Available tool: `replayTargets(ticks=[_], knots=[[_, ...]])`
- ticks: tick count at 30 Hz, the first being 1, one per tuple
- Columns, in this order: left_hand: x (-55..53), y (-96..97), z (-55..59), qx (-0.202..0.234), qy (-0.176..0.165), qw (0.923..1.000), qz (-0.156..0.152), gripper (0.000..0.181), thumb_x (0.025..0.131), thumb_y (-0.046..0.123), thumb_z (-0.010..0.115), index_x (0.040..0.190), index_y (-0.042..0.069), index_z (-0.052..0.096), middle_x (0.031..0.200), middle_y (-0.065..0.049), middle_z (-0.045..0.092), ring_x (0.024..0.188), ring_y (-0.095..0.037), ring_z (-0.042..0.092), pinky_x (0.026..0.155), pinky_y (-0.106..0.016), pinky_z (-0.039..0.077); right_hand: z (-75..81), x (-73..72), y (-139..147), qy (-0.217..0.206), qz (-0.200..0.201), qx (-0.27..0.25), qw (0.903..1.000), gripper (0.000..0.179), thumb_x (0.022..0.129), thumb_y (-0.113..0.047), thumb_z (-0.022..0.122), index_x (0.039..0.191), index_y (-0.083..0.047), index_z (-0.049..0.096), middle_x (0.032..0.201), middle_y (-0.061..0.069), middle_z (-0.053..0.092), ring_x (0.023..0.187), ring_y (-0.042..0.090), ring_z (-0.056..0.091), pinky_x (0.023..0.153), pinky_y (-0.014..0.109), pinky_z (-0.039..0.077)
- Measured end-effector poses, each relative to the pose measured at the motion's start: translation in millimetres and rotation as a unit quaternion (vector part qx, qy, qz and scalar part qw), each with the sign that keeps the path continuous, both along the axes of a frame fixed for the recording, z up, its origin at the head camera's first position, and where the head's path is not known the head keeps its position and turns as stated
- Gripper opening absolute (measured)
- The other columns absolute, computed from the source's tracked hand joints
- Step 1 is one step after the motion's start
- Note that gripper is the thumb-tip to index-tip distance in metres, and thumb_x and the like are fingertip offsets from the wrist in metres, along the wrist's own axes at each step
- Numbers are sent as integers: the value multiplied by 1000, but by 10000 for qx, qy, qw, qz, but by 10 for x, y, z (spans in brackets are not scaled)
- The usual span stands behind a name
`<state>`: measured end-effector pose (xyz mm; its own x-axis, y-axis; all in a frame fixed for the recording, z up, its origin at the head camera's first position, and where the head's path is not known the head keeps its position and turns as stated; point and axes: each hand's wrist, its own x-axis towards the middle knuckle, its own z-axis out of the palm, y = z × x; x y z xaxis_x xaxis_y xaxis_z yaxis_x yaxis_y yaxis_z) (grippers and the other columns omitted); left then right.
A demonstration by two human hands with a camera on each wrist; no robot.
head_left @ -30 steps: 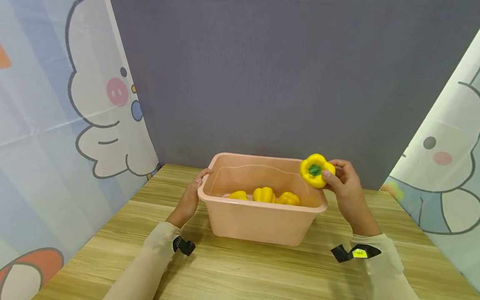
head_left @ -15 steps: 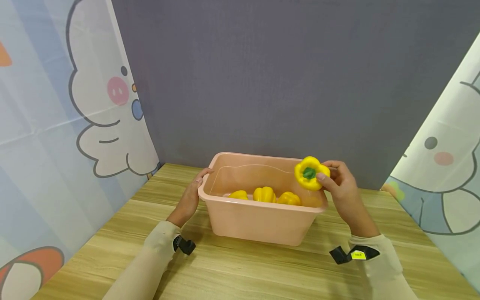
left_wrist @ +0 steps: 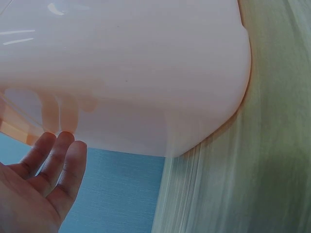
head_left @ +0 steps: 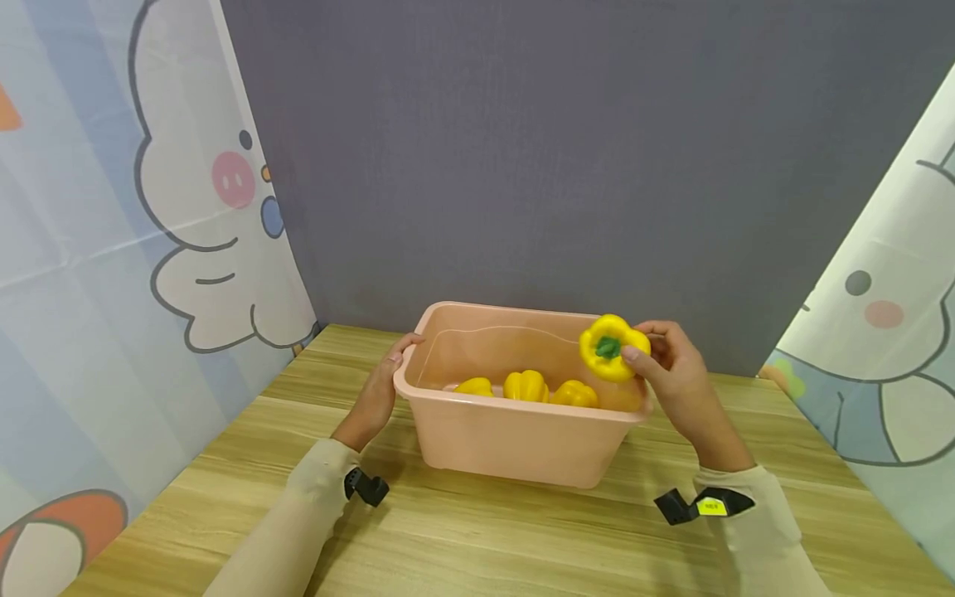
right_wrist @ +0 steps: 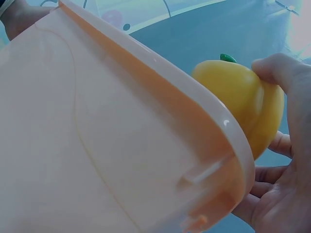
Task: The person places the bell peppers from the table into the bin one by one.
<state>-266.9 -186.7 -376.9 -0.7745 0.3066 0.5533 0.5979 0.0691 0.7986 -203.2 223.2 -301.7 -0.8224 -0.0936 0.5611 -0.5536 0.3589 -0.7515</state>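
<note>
In the head view a pink plastic bin [head_left: 515,439] stands on the wooden table, with three yellow bell peppers [head_left: 525,387] visible inside. At its left end my left hand [head_left: 373,398] grips the rim. The left wrist view shows fingertips [left_wrist: 75,150] touching the outer wall. My right hand [head_left: 686,394] pinches another yellow bell pepper [head_left: 609,348] by its side, thumb across the front, its green stem facing the camera. This pepper is at the bin's right rim; in the right wrist view the rim [right_wrist: 214,104] hides part of it.
The wood-grain table [head_left: 477,539] extends in front of the bin. A dark grey panel [head_left: 522,157] rises close behind it. Cartoon-printed curtains [head_left: 97,282] flank both sides. A black wrist camera [head_left: 366,487] sits on each sleeve.
My right hand has moved slightly left and down with the pepper, bringing it further over the bin's right end. The left hand and the bin have stayed in place.
</note>
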Motion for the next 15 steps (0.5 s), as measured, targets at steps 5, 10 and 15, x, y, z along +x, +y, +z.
replayTargets(ticks=[5, 10, 15], knots=[[-10, -8, -8, 17, -31, 10000, 9, 56, 109, 37, 18, 146, 0, 39, 149, -17, 40, 133, -30, 39, 103, -26, 36, 14, -2, -6, -54, -32, 161, 9998, 35, 100, -14, 60, 126, 1, 44, 109, 11, 59, 90, 13, 60, 75, 21, 51], [-27, -13, -16, 26, 29, 10000, 2, 56, 109, 36, 18, 146, -1, 39, 149, -20, 40, 135, -32, 38, 104, -27, 34, 16, -11, -12, -129, -159, 256, 9995, 34, 101, -19, 60, 126, -1, 45, 108, 14, 59, 88, 14, 60, 74, 24, 52], [-21, -7, -11, 82, -14, 10000, -30, 57, 109, 37, 19, 146, -2, 38, 150, -21, 38, 136, -32, 37, 105, -29, 34, 25, -24, -26, -224, -237, 152, 9994, 34, 102, -22, 59, 124, 0, 46, 102, 13, 59, 82, 16, 60, 71, 24, 52]])
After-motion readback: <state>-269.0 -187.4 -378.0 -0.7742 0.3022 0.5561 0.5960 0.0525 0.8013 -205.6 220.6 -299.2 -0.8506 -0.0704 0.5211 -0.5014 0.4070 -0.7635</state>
